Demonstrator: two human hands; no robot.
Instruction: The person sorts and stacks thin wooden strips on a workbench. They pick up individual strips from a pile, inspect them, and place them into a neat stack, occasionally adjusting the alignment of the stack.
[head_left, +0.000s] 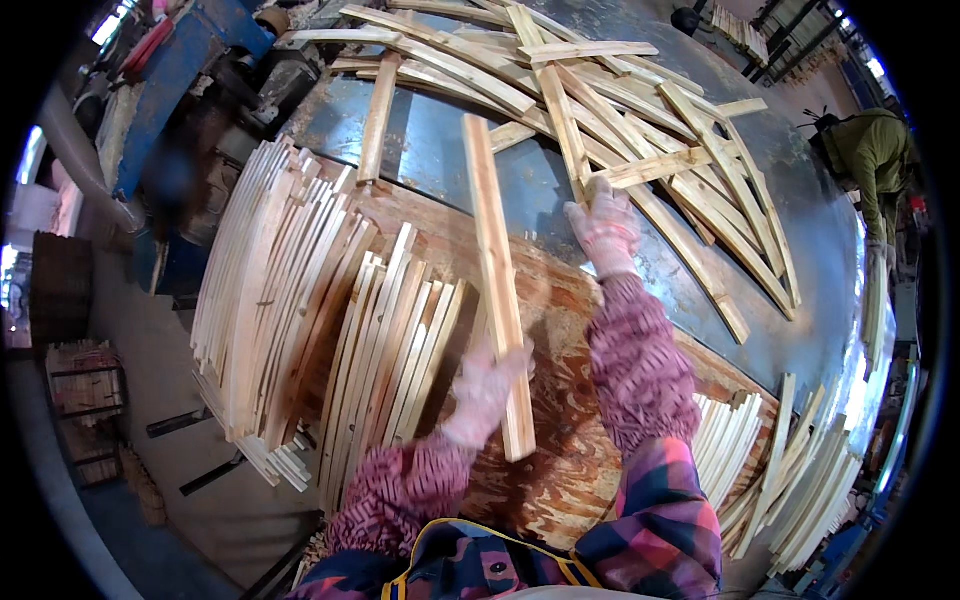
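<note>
My left hand (485, 395), in a pale, dusty glove, is closed round the lower part of a long wooden slat (487, 235). This slat stands out over the plywood, its far end reaching above the metal table; the hand is slightly blurred. Farther right, my gloved right hand (606, 230) has its fingers on the near end of another wooden slat (556, 110), which lies across the loose pile. Its fingertips look closed on that end, though they are partly hidden. Beside my left hand, several slats (390, 350) stand in an upright row.
A jumbled heap of slats (640, 130) covers the far part of the metal table (800, 350). A larger stack (270, 290) stands at the left, with more slats (725, 440) at the right. Blue machinery (170, 100) is at far left; a person (870, 150) bends at far right.
</note>
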